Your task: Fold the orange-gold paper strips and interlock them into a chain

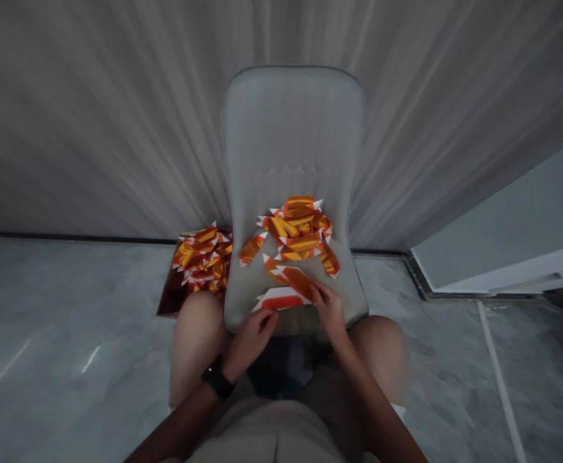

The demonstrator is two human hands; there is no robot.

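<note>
My right hand (pixel 328 308) pinches the right end of a shiny orange paper piece with white pointed tips (pixel 297 279), just above the chair seat. Below it lies a flat white paper piece with a red middle (pixel 281 299), its right end close to the same fingers. The curled fingers of my left hand (pixel 255 335) close on the lower left edge of this red-and-white piece; their tips are partly hidden. A pile of folded orange pieces with white points (pixel 304 225) rests farther back on the seat. One separate orange piece (pixel 252 249) lies left of the pile.
The grey chair (pixel 294 122) stands in front of me, between my knees, against a pleated curtain (pixel 117 116). On the floor to its left, a dark red box (pixel 169 297) holds many similar orange pieces. A pale panel (pixel 513 218) is at the right.
</note>
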